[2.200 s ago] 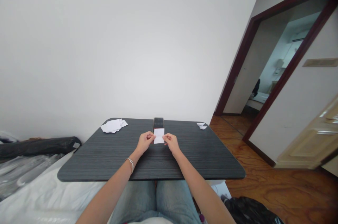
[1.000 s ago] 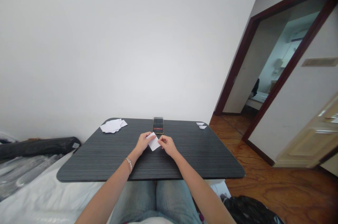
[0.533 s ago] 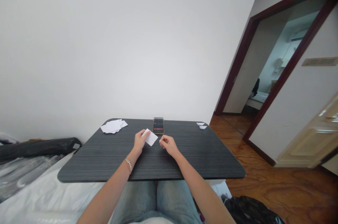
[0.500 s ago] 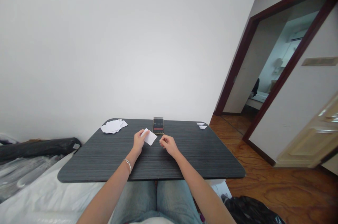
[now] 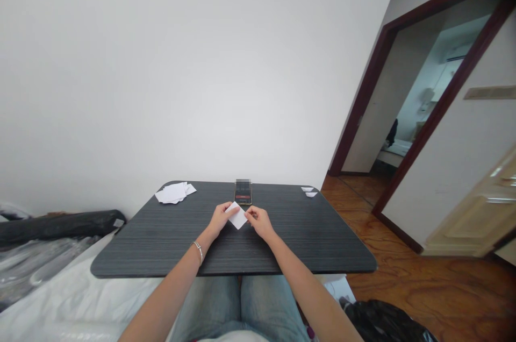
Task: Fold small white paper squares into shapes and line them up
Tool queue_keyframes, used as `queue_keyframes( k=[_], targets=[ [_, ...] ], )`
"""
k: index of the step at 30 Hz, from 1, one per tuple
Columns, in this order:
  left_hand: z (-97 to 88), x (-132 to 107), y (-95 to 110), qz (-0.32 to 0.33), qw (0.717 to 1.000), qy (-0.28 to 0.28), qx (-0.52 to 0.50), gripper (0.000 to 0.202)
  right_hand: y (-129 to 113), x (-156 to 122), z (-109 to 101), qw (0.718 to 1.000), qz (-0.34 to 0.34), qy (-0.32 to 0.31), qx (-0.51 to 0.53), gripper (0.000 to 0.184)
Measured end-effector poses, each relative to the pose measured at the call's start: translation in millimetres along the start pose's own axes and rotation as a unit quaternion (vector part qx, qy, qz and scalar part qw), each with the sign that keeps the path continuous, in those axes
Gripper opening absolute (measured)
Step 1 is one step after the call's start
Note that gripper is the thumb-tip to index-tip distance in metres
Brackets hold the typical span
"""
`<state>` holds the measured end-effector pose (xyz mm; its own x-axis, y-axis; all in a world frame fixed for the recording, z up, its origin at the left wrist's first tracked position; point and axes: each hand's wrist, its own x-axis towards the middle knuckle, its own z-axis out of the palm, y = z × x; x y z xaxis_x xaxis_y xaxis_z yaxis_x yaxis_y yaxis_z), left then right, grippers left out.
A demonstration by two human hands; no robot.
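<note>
1. A white paper square (image 5: 238, 218) is held between both hands above the middle of the tabletop (image 5: 161, 248), just in front of a phone (image 5: 243, 192). It is turned so that one corner points toward the body, and by this angle opposite corners seem to be offered to the two hands.
2. By the left hand (image 5: 220, 218), the paper's left corner is gripped, the thumb laid over its upper face; the sheet is probably steadied by this hold.
3. By the right hand (image 5: 259, 221), the right corner is met with bunched fingers. It appears to be pinched lightly, likely because an edge so thin is best managed by the fingertips.
4. A loose pile of white paper (image 5: 172, 193) has been placed at the far left corner, presumably within the left hand's reach yet away from the working area.
5. Two small white pieces (image 5: 309, 192) are set near the far right corner, probably to be kept apart from the pile.
6. The phone's screen is faced toward the person; whether it is propped cannot be told.
</note>
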<state>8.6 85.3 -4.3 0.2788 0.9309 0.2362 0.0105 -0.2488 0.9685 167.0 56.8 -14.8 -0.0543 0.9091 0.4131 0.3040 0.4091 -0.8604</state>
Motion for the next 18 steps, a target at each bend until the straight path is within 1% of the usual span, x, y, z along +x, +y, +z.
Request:
queue_keyframes(
  k=[3,5,11,18],
  targets=[
    [0.1,0.5,-4.6,-0.027,0.999,-0.032,0.014,0.031,-2.1,-0.9,-1.3,1.0,-0.006,0.001,-0.009,0.016],
    [0.2,0.6,-6.5,-0.036,0.998,-0.039,0.016,0.03,-3.5,-1.9,-1.7,1.0,-0.013,-0.006,-0.013,0.015],
    [-0.3,1.1,-5.5,-0.016,0.999,-0.048,0.0,0.025,-5.1,-3.2,-0.7,0.999,-0.031,-0.036,-0.025,0.015],
    [-0.6,2.2,-3.3,-0.003,1.0,-0.015,-0.012,0.025,-5.3,-1.3,-1.9,0.999,-0.04,-0.021,-0.029,0.015]
  ],
)
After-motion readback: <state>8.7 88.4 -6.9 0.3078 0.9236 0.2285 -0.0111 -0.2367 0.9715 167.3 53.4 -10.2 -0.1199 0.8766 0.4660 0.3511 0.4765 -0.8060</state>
